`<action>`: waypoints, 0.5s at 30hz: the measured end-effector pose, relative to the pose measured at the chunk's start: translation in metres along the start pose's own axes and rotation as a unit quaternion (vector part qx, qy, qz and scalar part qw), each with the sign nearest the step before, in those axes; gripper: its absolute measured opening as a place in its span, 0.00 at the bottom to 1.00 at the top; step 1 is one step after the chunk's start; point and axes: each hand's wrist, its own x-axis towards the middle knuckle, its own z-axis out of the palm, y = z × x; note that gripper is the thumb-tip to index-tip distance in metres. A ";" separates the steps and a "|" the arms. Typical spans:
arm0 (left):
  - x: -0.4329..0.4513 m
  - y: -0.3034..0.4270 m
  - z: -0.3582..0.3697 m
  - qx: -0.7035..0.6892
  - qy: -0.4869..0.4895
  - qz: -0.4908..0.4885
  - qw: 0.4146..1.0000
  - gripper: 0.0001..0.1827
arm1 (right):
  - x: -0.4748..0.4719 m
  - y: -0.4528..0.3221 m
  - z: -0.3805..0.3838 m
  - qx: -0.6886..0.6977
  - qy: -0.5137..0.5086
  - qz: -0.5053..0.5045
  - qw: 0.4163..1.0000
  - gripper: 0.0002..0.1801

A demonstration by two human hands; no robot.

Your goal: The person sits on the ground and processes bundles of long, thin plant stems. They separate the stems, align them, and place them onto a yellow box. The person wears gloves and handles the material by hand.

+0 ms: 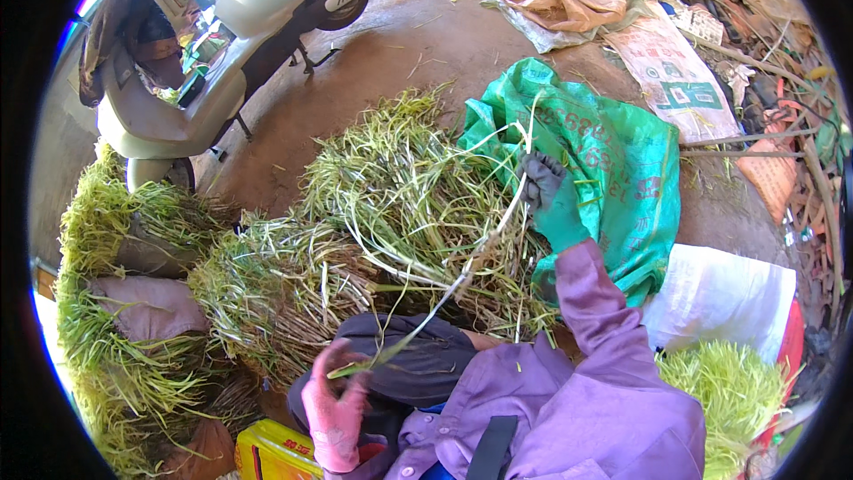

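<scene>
My right hand [548,197], in a green and dark grey glove, grips some long pale plant stalks [476,257] beside a green woven sack [600,147]. The stalks run down to the left towards my left hand [336,400], which wears a pink glove and is slightly blurred. Its fingers are apart around a green leafy end [373,363]; whether they touch it I cannot tell. A large heap of loose green and straw-coloured stalks [406,180] lies before me, with a denser bundle [286,287] at its left.
More leafy bundles [126,373] lie at the left, and another [726,400] at the lower right by a white sheet [723,297]. A yellow container [273,447] is near my left hand. A scooter [226,47] stands at the upper left. Sacks [673,73] and branches fill the right side.
</scene>
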 end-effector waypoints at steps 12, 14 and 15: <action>0.038 0.002 0.091 -0.235 -0.064 0.082 0.967 0.15 | -0.142 -0.006 0.084 -0.221 -0.339 0.082 0.911 0.28; 0.035 -0.007 0.093 -0.241 -0.063 0.022 0.968 0.15 | -0.151 0.004 0.082 -0.249 -0.339 0.076 0.904 0.30; 0.034 -0.011 0.093 -0.242 -0.048 0.014 0.969 0.14 | -0.153 0.008 0.080 -0.270 -0.342 0.075 0.897 0.30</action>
